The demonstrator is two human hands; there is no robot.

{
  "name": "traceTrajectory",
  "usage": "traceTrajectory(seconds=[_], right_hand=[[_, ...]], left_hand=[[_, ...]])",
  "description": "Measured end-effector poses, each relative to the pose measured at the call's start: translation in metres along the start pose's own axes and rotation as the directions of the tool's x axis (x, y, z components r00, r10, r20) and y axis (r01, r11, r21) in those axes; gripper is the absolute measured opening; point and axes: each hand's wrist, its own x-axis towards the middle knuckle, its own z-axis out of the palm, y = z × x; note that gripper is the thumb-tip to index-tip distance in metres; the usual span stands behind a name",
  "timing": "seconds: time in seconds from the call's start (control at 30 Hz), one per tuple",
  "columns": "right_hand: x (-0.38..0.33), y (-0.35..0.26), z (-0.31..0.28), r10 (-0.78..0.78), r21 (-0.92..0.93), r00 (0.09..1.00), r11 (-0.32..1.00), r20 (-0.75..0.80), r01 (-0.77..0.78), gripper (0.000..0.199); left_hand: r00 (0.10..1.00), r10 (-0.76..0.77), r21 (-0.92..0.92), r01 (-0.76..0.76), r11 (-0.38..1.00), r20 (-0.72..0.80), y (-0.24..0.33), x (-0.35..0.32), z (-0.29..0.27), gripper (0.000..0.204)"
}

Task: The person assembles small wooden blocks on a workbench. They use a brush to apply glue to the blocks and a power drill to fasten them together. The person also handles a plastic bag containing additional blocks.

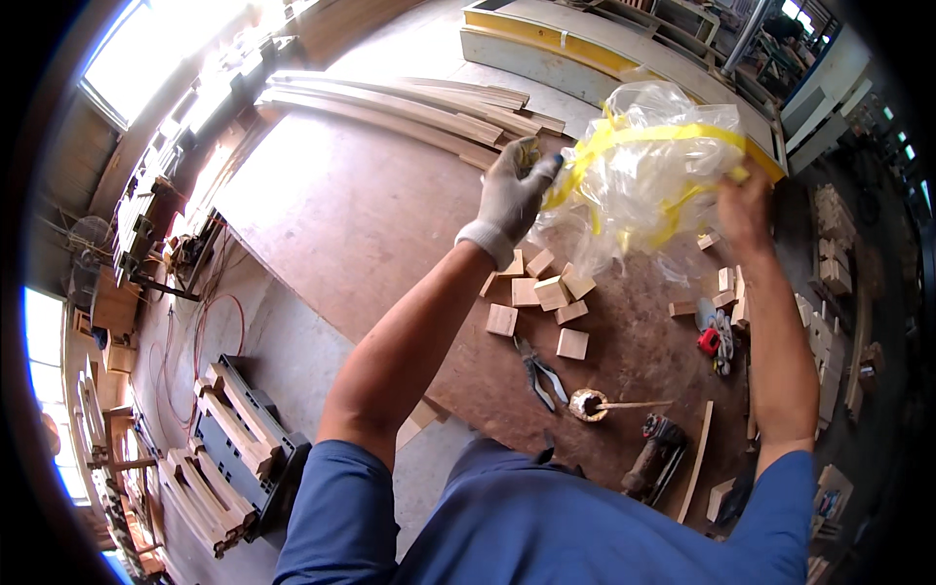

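A crumpled bundle of clear plastic sheeting (648, 180) with strips of yellow tape is held up over the brown tabletop (390, 234). My left hand (509, 195), in a pale work glove with darker fingertips, is closed at the bundle's left edge. At its right edge my bare right hand (746, 210) grips the plastic; its fingers are partly blurred. Several small wood blocks (551, 292) lie loose beneath the bundle. Nearer to me are pliers (536, 372) with open handles and a small round pot (588, 405) with a stick in it.
Long wood strips (409, 107) lie along the table's far side. A power tool (655, 456), a thin wood strip (696, 463) and a red tape measure (709, 340) rest at the near right. Wood pieces fill a dark crate (258, 429) at left. A yellow-edged bench (585, 54) stands beyond.
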Motion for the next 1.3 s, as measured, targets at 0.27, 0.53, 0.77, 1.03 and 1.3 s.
traceTrajectory(seconds=[0.27, 0.53, 0.77, 1.03, 1.3], right_hand=[[0.005, -0.103, 0.035, 0.078, 0.765, 0.919, 0.529, 0.386, -0.367, 0.03], [0.028, -0.063, 0.012, 0.409, 0.69, 0.912, 0.671, -0.039, -0.272, 0.029], [-0.136, -0.086, 0.144, 0.266, 0.717, 0.748, 0.219, 0.608, -0.661, 0.045], [-0.195, -0.166, 0.139, 0.279, 0.647, 0.639, 0.077, 0.717, -0.759, 0.049], [-0.199, -0.185, 0.122, 0.128, 0.84, 0.931, 0.403, 0.341, -0.363, 0.042]], left_hand=[[0.852, 0.415, 0.22, -0.492, 0.842, 0.32, 0.029, -0.006, 0.054, 0.099], [0.971, -0.107, -0.74, 0.233, 0.631, 0.215, 0.067, 0.0, -0.001, 0.038], [0.994, 0.001, -0.91, 0.101, 0.401, 0.111, 0.102, -0.039, -0.041, 0.03], [0.978, -0.163, -0.909, -0.053, 0.414, -0.132, 0.11, -0.121, -0.059, 0.031], [0.941, -0.098, -0.578, -0.115, 0.808, -0.324, 0.132, -0.227, -0.105, 0.042]])
